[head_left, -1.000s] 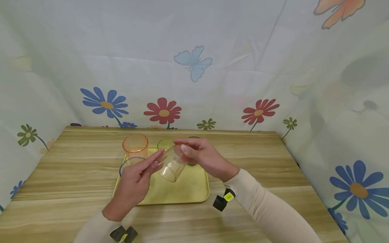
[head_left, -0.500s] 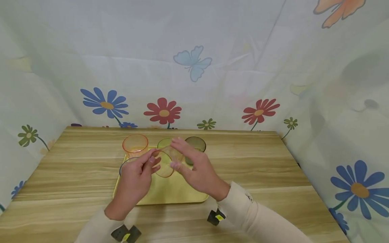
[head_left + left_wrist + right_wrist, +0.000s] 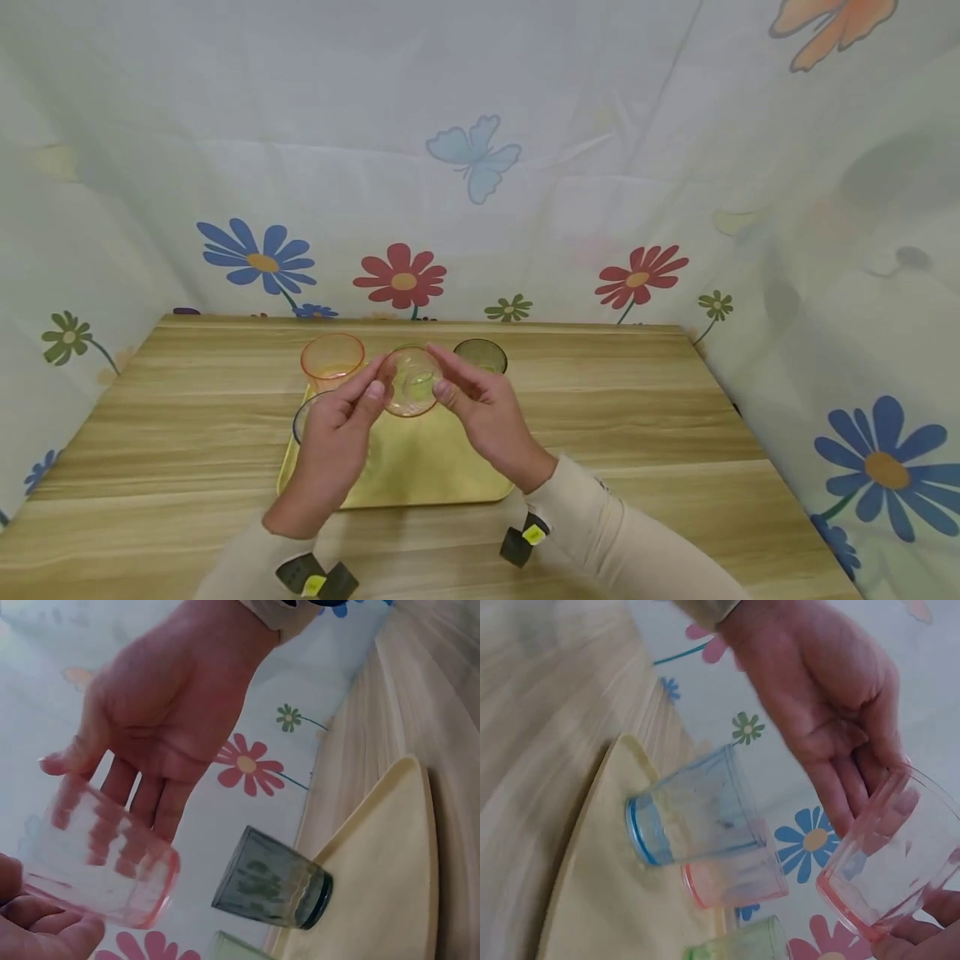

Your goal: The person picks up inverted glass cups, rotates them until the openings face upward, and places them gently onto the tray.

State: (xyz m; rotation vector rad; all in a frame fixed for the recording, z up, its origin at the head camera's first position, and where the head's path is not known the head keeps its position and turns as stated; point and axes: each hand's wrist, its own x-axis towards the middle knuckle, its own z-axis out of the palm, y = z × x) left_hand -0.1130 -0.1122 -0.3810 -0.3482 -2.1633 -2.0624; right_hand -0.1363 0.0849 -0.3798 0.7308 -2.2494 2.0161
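Note:
A clear, pink-tinted cup (image 3: pixel 409 400) is held over the tray by both hands, tilted with its round mouth toward the head camera. My left hand (image 3: pixel 333 446) grips its left side, thumb at the near rim; in the left wrist view left fingers (image 3: pixel 56 934) touch the cup. On the opposite side my right hand (image 3: pixel 491 425) holds it with thumb and fingers; right fingers (image 3: pixel 930 937) show at its pink base in the right wrist view. Through the cup a green cup (image 3: pixel 742 943) shows behind it.
Beneath is a yellow tray (image 3: pixel 427 479) on the wooden table (image 3: pixel 615 400). On it stand an orange-rimmed cup (image 3: pixel 333 357) at back left, a blue cup (image 3: pixel 697 802) partly behind the left hand, and a grey cup (image 3: pixel 274 877) at back right. A flowered cloth (image 3: pixel 480 233) hangs behind.
The cup has been turned from a sideways tilt until its mouth faces the head camera. My right hand has shifted left and down, uncovering the grey cup, and regripped the cup's right side.

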